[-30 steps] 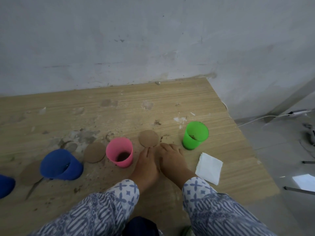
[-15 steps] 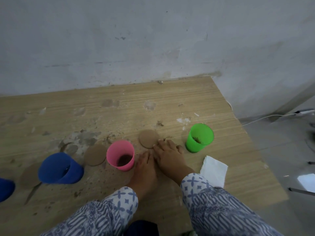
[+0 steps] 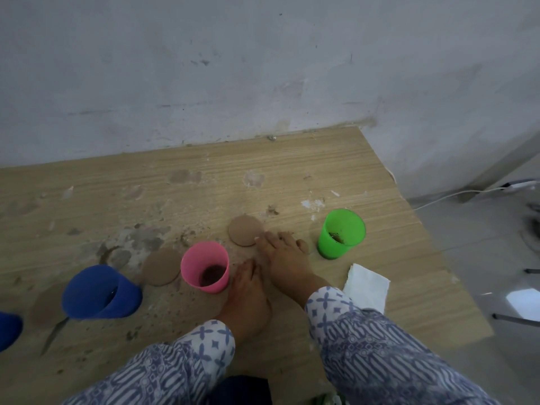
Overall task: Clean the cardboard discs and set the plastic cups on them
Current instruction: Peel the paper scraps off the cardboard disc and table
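Right hand (image 3: 287,258): grip apart, fingers flat on the wooden counter (image 3: 292,171), holding nothing. One fingertip touches the near rim of a round brown cardboard disc (image 3: 245,230), which lies flat just behind and right of the upright pink plastic cup (image 3: 204,267).

Left hand (image 3: 248,299): grip apart, palm down, just right of the pink cup. Cannot tell whether it touches the cup.

Handling (judged): the disc looks thin, light and fairly stiff, and likely slides under a fingertip. It sits flush, so take it by pinching the rim once an edge is raised. It is round, so it has no long axis; its broad face is up.

Cups (judged): light, rigid, easily tipped. Take them round the wall.
- Pink cup: axis vertical, mouth up, dirt inside.
- Green plastic cup (image 3: 341,233): well right of the pink cup, upright.
- Blue plastic cup (image 3: 100,292): left of the pink cup, on its side, mouth turned toward the pink cup.

A second brown disc (image 3: 161,266) lies just left of the pink cup. A folded white tissue (image 3: 366,285) lies right of the pink cup, beyond the right hand.
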{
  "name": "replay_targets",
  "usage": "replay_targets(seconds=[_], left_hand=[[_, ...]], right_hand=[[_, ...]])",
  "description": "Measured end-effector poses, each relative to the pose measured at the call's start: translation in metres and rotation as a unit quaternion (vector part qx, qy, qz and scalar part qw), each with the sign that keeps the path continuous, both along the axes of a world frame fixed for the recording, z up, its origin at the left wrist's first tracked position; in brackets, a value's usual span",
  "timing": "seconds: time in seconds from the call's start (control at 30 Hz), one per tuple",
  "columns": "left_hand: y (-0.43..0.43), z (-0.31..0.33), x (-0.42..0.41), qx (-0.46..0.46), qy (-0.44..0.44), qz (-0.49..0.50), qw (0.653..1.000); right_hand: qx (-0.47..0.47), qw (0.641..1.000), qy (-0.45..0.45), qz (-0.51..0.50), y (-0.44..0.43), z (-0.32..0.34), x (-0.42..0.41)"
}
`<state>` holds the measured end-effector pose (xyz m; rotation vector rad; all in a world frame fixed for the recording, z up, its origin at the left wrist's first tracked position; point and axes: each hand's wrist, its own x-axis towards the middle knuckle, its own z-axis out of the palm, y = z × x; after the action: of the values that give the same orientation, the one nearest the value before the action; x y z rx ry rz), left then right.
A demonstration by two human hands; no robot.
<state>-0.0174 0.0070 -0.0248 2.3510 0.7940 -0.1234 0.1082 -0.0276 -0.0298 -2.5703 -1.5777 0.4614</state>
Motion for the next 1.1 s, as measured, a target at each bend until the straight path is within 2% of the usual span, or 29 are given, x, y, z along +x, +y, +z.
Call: replay_targets(seconds=[0.2, 0.4, 0.67, 0.9, 1.1], left_hand=[[-0.005, 0.002, 0.002, -0.004, 0.009, -0.012, 1.000], [-0.033, 0.001, 0.019, -0.010, 0.022, -0.072, 0.997], [-0.070, 0.006, 0.046, 0.011, 0.040, -0.226, 0.973], [-0.081, -0.002, 0.069, 0.042, 0.060, -0.296, 0.952], [-0.082, -0.002, 0.071, 0.087, 0.072, -0.313, 0.943]], right_hand=[[0.064, 0.997, 0.033, -0.033, -0.046, 0.004, -0.017], [0.137, 0.980, 0.038, -0.137, -0.106, 0.004, -0.020], [0.197, 0.913, 0.058, -0.352, -0.159, 0.005, 0.023], [0.134, 0.926, 0.089, -0.341, -0.149, 0.003, 0.051], [0.121, 0.929, 0.083, -0.340, -0.141, 0.000, 0.060]])
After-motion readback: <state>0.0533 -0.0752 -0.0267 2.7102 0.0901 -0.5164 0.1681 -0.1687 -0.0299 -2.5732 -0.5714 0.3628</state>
